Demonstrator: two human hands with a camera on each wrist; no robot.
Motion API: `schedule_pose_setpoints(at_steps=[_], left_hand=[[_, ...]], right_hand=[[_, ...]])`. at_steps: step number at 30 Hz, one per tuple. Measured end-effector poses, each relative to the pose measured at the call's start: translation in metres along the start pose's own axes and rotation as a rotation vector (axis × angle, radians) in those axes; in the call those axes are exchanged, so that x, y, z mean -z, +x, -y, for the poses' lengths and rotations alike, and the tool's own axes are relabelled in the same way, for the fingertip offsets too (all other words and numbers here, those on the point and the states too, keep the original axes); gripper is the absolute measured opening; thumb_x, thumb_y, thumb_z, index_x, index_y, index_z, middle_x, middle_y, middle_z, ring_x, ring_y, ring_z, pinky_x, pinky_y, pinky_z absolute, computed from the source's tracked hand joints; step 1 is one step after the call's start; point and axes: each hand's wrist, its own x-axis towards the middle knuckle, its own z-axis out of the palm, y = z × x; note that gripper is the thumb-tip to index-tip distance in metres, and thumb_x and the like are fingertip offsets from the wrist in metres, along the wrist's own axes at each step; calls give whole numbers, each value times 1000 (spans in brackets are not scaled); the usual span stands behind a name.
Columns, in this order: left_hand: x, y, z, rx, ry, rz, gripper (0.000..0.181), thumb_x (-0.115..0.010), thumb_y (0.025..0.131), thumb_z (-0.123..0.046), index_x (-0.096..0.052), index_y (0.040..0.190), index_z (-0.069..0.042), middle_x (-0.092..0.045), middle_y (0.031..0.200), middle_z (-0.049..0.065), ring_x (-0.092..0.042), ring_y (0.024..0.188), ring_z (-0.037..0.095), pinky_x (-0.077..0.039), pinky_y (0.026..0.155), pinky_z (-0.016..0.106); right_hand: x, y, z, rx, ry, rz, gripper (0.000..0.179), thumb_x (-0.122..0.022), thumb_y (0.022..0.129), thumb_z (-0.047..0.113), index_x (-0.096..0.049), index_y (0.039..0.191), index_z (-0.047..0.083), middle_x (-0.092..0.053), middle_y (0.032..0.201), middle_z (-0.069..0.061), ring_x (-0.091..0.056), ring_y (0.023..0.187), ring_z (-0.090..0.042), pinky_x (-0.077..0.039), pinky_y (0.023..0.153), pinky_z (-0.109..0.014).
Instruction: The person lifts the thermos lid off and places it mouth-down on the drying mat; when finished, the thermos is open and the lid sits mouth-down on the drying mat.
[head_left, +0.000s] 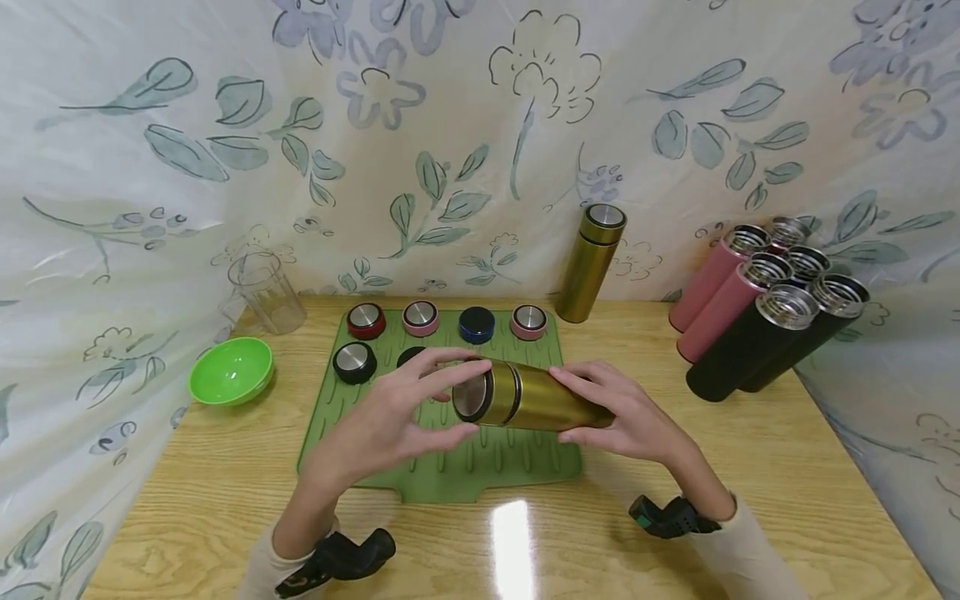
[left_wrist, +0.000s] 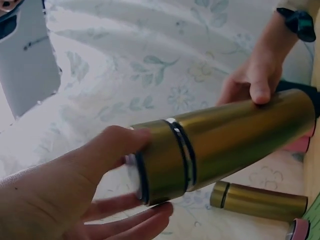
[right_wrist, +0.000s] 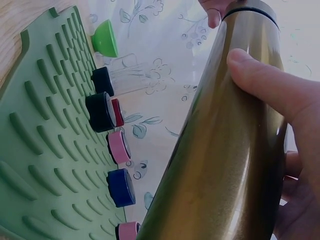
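Observation:
A gold vacuum flask (head_left: 551,402) is held tilted over the green ribbed mat (head_left: 442,467), its lid end pointing left. My right hand (head_left: 618,410) grips the body near the base, thumb on one side and fingers round the other. At the lid end, my left hand (head_left: 393,412) holds the gold lid (left_wrist: 161,161) between thumb and fingers. The lid sits on the flask, with a dark ring and a narrow silver line at the joint. Its steel top (head_left: 472,395) faces left, partly behind my left fingers.
On the mat stand several lids: red (head_left: 366,321), pink (head_left: 421,318), blue (head_left: 476,325) and black (head_left: 355,362). A second gold flask (head_left: 588,267) stands behind. Several lidless pink and black flasks (head_left: 738,342) cluster right. A green bowl (head_left: 231,372) and clear jug (head_left: 266,292) stand left.

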Motion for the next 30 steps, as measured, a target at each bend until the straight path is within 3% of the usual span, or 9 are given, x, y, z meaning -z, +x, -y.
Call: schedule_pose_setpoints(at_steps=[3,6,10,13,16,20,22,27,30], left_hand=[[-1,0,0,20,-3,5,70,-79,81,-30,-48,143,-20,-46,145,5,-64,99,9,-56,79,19],[-1,0,1,8,-24,42,76,-79,80,-24,-43,146,-20,-38,152,6,-62,102,9,-55,80,20],[1,1,2,-22,-72,27,73,-76,79,-11,-45,145,-13,-45,144,8,-61,107,13,-56,79,16],[1,1,2,10,-108,20,76,-79,80,-16,-42,147,-14,-44,145,8,-60,114,16,-56,82,17],[2,1,2,33,-98,61,81,-79,80,-22,-37,149,-18,-35,153,5,-57,118,13,-56,85,21],[2,1,3,-22,-66,56,70,-77,80,-18,-47,143,-16,-42,149,7,-58,116,14,-55,82,22],[1,2,3,-22,-89,31,64,-76,82,-17,-50,141,-14,-47,145,8,-59,115,16,-56,81,21],[0,1,1,3,-96,26,66,-77,81,-17,-49,142,-16,-41,150,8,-60,117,17,-57,83,21],[-1,1,1,-11,-98,9,62,-76,80,-13,-54,138,-15,-46,145,8,-61,115,17,-57,82,20]], right_hand=[[0,0,0,-2,4,5,77,-81,75,40,-52,140,10,-60,127,-8,-56,114,-18,-43,97,-17],[0,0,0,4,3,-2,77,-81,75,40,-53,139,9,-61,126,-9,-56,114,-18,-42,98,-16],[0,0,-1,14,-1,-11,76,-80,76,41,-53,139,9,-61,126,-9,-56,115,-19,-41,99,-16],[0,0,-2,17,0,-13,76,-80,76,41,-53,139,8,-61,126,-9,-56,115,-19,-41,100,-16],[0,0,-2,18,-2,-9,76,-80,76,40,-53,139,8,-61,126,-9,-56,115,-19,-41,99,-16],[0,1,-2,20,-12,-1,75,-79,77,41,-53,140,9,-60,127,-9,-56,115,-19,-42,98,-17],[0,1,-2,21,-10,1,75,-79,77,41,-53,140,9,-60,127,-9,-56,115,-19,-43,97,-18],[0,0,-2,16,3,2,76,-80,76,40,-52,140,9,-60,127,-8,-56,114,-18,-43,97,-17],[-1,0,-2,20,2,-3,76,-80,76,40,-53,140,8,-60,127,-9,-56,114,-18,-42,97,-16]])
